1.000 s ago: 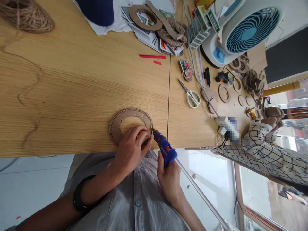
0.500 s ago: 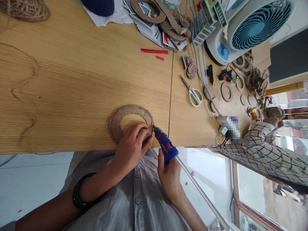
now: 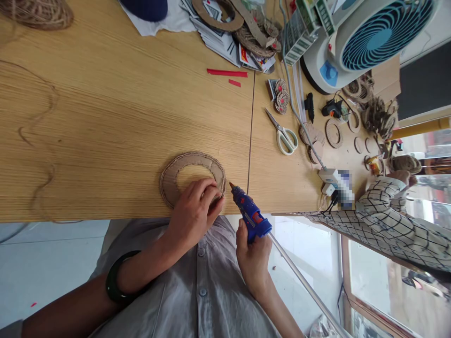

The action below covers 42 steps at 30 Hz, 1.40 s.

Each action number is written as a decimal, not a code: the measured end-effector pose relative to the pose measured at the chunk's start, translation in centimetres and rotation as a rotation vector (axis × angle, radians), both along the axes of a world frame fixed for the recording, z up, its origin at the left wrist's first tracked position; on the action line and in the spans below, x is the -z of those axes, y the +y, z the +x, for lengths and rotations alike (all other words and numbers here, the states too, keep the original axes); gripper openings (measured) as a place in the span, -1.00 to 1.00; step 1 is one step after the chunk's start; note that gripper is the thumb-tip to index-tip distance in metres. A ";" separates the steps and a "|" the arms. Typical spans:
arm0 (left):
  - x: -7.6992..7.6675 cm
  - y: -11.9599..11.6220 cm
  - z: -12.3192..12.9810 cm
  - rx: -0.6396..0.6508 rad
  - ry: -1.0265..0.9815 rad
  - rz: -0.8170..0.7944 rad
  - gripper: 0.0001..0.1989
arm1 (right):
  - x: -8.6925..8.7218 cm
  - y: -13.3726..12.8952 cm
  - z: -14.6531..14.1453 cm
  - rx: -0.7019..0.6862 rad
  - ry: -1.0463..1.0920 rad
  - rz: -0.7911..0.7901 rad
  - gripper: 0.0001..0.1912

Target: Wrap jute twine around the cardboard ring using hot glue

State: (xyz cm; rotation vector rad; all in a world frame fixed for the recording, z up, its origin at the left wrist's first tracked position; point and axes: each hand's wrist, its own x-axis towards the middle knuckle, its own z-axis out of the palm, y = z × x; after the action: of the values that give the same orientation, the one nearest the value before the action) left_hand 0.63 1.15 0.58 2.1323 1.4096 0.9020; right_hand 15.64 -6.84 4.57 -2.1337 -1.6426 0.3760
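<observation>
A flat cardboard ring (image 3: 176, 170) edged with twine lies near the front edge of the wooden table (image 3: 116, 117). My left hand (image 3: 195, 213) presses its fingers down on the ring's near right part. My right hand (image 3: 254, 256) grips a blue glue gun (image 3: 250, 213), whose nozzle points toward the ring and stands a little to the right of its edge, not touching it. A grey cord runs from the gun down to the right.
White-handled scissors (image 3: 283, 134), cardboard discs (image 3: 333, 134), a power strip (image 3: 333, 180) and a teal fan (image 3: 369, 35) lie at the right. Another person's checked sleeve (image 3: 387, 220) rests there. A twine ball (image 3: 38, 14) sits far left, paper clutter (image 3: 239, 33) at the back.
The glue gun's nozzle has pulled back to the right, away from the ring's edge. My left hand stays pressed on the ring. The view shifted slightly.
</observation>
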 end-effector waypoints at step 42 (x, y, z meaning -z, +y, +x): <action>-0.7 -0.2 -0.1 -0.004 -0.007 -0.077 -0.96 | 0.4 -0.1 0.2 -0.022 0.098 -0.047 -0.59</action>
State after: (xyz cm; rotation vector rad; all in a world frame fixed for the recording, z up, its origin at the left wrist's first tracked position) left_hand 0.49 0.91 1.33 2.0684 1.4226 0.8425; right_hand 15.80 -6.92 4.18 -2.0973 -1.6186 0.5220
